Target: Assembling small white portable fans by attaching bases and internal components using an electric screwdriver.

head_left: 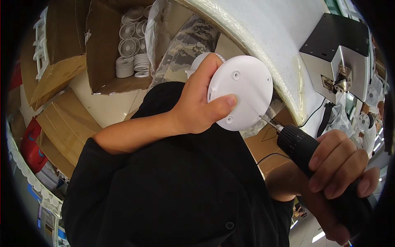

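Observation:
My left hand (197,105) is closed round a small white fan, its thumb pressed on the flat underside of the round base (251,88). Several screw holes sit near the rim of that base. Behind my fingers part of a white ribbed fan head (200,61) shows. My right hand (339,164) grips a black electric screwdriver (294,142). Its thin metal bit meets the base at the hole on the lower right edge. Whether a screw is in that hole is too small to tell.
An open cardboard box (119,84) at the upper left holds several white fan grilles (129,47). A white padded table (263,24) curves along the upper right, with a black-and-silver machine (337,41) on it. More cardboard (68,123) and a red object (33,148) stand at the left.

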Available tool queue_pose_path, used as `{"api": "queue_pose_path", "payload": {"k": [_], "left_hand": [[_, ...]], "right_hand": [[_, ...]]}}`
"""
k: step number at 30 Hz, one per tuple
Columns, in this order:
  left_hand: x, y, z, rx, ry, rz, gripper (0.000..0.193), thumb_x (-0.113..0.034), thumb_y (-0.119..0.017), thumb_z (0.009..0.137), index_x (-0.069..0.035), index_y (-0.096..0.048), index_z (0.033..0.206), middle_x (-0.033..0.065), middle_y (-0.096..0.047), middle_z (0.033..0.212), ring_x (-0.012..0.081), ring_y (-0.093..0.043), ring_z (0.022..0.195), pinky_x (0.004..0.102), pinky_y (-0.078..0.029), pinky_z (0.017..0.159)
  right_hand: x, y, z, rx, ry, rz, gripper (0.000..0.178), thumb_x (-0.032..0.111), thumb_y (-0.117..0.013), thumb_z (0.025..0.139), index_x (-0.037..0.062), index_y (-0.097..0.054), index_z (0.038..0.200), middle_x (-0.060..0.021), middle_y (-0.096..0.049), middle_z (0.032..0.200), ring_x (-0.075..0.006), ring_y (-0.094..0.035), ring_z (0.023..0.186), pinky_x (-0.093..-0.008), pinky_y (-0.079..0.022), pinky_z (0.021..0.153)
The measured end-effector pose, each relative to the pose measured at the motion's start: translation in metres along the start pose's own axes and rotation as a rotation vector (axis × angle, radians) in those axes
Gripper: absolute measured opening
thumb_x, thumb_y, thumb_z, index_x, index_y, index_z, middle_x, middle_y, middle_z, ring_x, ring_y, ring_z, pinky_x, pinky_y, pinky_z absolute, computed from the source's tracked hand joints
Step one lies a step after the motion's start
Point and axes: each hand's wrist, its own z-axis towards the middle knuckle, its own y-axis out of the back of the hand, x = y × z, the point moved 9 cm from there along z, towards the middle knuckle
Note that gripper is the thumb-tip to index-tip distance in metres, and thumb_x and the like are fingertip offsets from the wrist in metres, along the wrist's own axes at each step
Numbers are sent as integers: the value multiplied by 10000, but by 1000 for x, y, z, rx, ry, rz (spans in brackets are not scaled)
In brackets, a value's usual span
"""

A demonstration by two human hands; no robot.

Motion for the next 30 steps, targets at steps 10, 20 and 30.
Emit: {"api": "queue_pose_path", "payload": {"k": [10,20,30], "left_hand": [[-2,-2,-2,11,-5,23,376,-223,-600,801,-25,-408,1057,107,-504,959,191,-484,843,337,-440,776],[-8,3,-3,43,-31,44,388,-204,-588,775,-20,-404,1063,120,-512,974,197,-496,851,335,-445,778],[-5,15,-5,6,17,-151,403,-220,-575,770,-19,-398,1072,133,-520,984,196,-523,826,315,-458,748]], "right_hand": [[0,8,-4,-75,-72,-76,525,458,-739,752,126,-535,1104,-7,-648,761,-111,-633,604,-245,-532,608],[23,3,-8,-119,119,-54,622,549,-429,965,209,-284,1466,-52,-590,821,-167,-589,655,-321,-526,616],[39,10,-11,-208,132,-74,628,530,-422,973,228,-241,1493,-40,-593,832,-166,-594,660,-328,-534,621]]}}
